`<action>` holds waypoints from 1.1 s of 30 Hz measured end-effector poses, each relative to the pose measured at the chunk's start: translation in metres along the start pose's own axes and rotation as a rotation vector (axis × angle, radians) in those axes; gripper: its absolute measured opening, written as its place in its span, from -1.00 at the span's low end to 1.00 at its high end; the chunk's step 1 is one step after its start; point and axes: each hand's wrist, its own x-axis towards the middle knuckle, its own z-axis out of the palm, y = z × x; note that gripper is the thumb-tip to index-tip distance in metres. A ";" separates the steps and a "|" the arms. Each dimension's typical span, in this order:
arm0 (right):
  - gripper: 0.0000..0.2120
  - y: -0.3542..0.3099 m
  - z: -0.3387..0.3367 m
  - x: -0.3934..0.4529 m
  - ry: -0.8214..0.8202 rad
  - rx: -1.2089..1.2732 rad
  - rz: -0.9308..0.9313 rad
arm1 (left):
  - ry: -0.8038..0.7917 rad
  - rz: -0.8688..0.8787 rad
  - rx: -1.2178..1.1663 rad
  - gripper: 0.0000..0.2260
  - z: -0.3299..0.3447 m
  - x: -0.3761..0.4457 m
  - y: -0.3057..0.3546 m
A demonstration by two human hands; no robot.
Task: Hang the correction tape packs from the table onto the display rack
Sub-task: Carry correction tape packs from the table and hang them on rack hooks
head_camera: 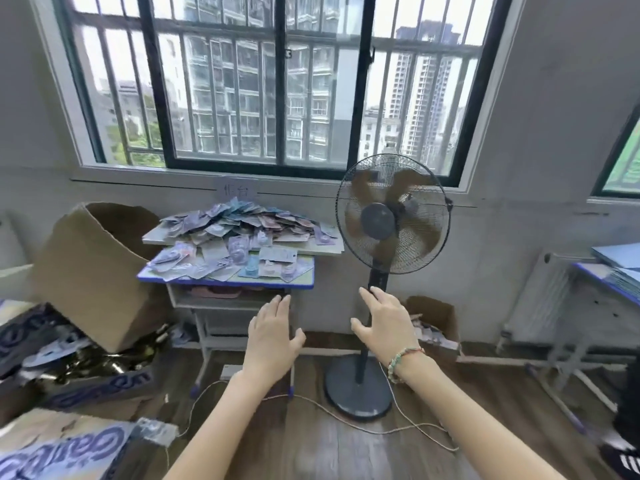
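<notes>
My left hand and my right hand reach out ahead of me, apart from each other, fingers straight and loose, palms down, holding nothing. A beaded bracelet sits on my right wrist. Both hands hang in the air short of the near edge of the small table, which has a blue rim. The correction tape packs lie heaped on it in a loose pile, spilling from a raised white board at the far side down to the blue near edge; some packs reach right to that edge. A standing fan is just right of the table, its pole behind my right fingertips and its round base on the wooden floor. A thin cord runs across the floor between me and the table. A tilted cardboard box crowds the table's left side, with more boxes near left. Open floor lies straight ahead, between the boxes and the fan base.
</notes>
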 end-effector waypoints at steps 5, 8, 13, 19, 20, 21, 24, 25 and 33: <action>-0.41 0.015 0.028 0.083 -0.047 0.021 -0.062 | 0.004 -0.100 0.051 -0.39 0.015 0.065 -0.021; -0.41 0.026 0.037 0.135 -0.081 0.029 -0.085 | 0.020 -0.139 0.084 -0.40 0.022 0.106 -0.026; -0.42 0.027 0.060 0.217 -0.103 0.040 -0.144 | 0.019 -0.236 0.103 -0.38 0.032 0.153 -0.050; -0.41 0.010 0.109 0.280 -0.202 0.025 -0.178 | -0.025 -0.381 0.113 -0.36 0.043 0.196 -0.097; -0.42 0.005 0.118 0.292 -0.217 0.028 -0.179 | -0.026 -0.392 0.121 -0.36 0.043 0.206 -0.106; -0.41 0.000 0.126 0.304 -0.230 0.029 -0.180 | -0.027 -0.404 0.126 -0.37 0.044 0.216 -0.117; -0.41 -0.014 0.151 0.342 -0.251 0.032 -0.171 | -0.027 -0.422 0.142 -0.39 0.050 0.254 -0.151; -0.41 -0.019 0.160 0.357 -0.251 0.031 -0.165 | -0.027 -0.423 0.146 -0.38 0.051 0.269 -0.163; -0.42 -0.074 0.231 0.465 -0.297 -0.019 -0.106 | -0.114 -0.449 0.116 -0.36 0.049 0.369 -0.268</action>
